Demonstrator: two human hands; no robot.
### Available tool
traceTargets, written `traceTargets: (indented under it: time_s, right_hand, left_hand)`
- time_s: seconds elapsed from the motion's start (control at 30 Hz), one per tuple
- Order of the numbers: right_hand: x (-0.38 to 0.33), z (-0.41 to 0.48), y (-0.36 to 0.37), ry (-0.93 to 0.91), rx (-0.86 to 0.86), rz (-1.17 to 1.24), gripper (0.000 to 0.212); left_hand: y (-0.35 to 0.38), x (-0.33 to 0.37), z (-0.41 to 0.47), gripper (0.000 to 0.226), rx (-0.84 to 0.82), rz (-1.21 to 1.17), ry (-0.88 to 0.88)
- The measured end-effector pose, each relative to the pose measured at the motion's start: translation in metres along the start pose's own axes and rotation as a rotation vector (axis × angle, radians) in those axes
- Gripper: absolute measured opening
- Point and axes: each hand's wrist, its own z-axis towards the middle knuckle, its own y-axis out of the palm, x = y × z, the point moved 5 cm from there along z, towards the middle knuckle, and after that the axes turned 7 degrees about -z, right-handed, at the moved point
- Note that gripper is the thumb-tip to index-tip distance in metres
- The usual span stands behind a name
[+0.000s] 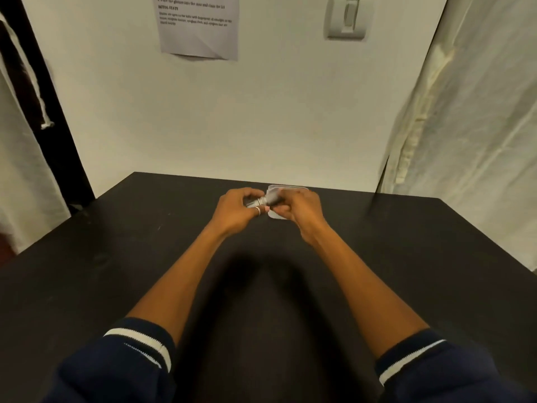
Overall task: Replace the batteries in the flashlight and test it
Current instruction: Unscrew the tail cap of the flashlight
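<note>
Twisting is best done with the flashlight (263,201) kept level above the table (145,242) — left hand (236,209) and right hand (296,209) both closed round it — so loose batteries are not dropped.

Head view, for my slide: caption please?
Both hands grip a small flashlight over a clear container on the black table.

Grey flashlight (266,200) is lying roughly horizontal above the table's far edge, largely covered; silver section leftward, darker grey section rightward.
</note>
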Motion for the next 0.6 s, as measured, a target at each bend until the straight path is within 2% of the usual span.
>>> traceTargets:
  time_s: [0.1, 0.23, 0.43, 0.6]
  right_hand:
    - [0.03, -0.017, -0.018, 0.086, -0.025, 0.031, 0.03]
    - [0.052, -0.025, -0.034, 0.07, 0.018, -0.128, 0.034]
    - [0.052, -0.014, -0.041, 0.005, 0.158, -0.258, 0.049]
    - [0.057, -0.001, -0.037, -0.029, 0.171, -0.3, 0.05]
  left_hand:
    - [0.012, -0.009, -0.019, 0.037, 0.037, -0.24, -0.131]
    - [0.03, -0.023, -0.033, 0.033, 0.068, -0.425, -0.221]
    - [0.048, -0.043, -0.03, 0.029, 0.156, -0.536, -0.271]
    - [0.048, -0.053, -0.017, 0.038, 0.223, -0.548, -0.293]
